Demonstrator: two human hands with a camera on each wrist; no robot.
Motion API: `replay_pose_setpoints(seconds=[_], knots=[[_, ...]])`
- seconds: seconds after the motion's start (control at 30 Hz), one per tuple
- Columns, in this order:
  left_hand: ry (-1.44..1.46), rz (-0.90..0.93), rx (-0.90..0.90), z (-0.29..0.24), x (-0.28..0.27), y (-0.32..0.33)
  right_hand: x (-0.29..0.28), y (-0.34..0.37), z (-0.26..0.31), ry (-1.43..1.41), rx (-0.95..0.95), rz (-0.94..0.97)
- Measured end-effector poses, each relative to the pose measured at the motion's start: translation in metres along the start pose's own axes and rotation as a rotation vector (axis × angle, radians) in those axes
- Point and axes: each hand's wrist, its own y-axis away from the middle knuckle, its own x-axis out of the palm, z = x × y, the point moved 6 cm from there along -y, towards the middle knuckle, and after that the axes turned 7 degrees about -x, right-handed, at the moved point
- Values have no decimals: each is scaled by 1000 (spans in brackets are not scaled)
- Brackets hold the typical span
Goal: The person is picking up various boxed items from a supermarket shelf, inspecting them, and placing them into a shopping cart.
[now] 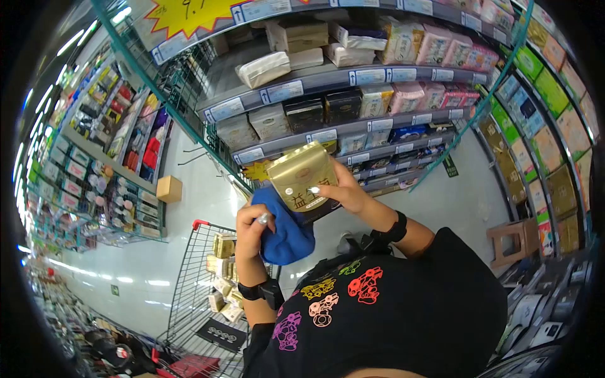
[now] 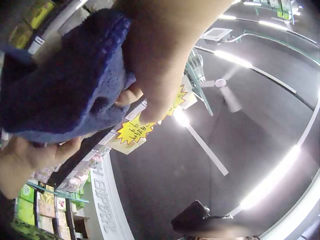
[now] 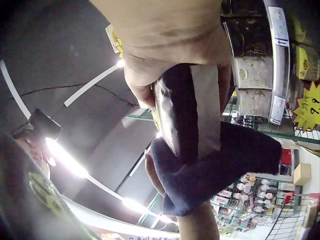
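Gripped right-handed (image 1: 343, 191), gold packet (image 1: 304, 176) apparently against blue cloth (image 1: 283, 228).

The rectangular pack (image 1: 304, 179), gold-faced with large dark Chinese characters and a dark lower section, is held tilted beside the shopping cart (image 1: 181, 277), above its rim level. Against the pack's lower end, nearer the cart, a fuzzy blue cloth (image 1: 285, 234) hangs crumpled and bunched.
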Motion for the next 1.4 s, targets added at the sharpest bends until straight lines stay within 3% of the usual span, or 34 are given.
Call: replay_pose_setpoints(seconds=[0.13,0.5,0.63,0.7,0.77,0.87,0.97,1.13,1.23,1.27,1.33,1.4], knots=[[-106,-276,154,-21,-4,6,8,0,-6,4,1,74],[-20,-38,-86,27,9,7,6,-10,13,95,-113,-32],[-41,-59,-92,33,9,11,5,-12,16,169,-172,-64],[-153,-280,8,22,-2,16,4,-11,18,270,-248,-121],[-176,-554,117,15,-16,25,8,-13,31,552,-306,-163],[-225,-510,292,-19,-11,25,16,-12,32,772,-323,-159],[-530,-366,335,-49,15,8,30,-9,28,856,-406,-122],[-534,-394,226,-22,17,-2,32,-8,38,827,-451,-178],[-403,-218,-85,37,13,-9,34,-12,53,856,-549,-164],[-319,-200,-116,57,13,-8,36,-12,57,866,-588,-148],[-158,-158,-168,94,13,-9,34,-13,54,724,-516,-129],[91,-277,-170,108,5,-4,28,-16,46,558,-405,-71]])
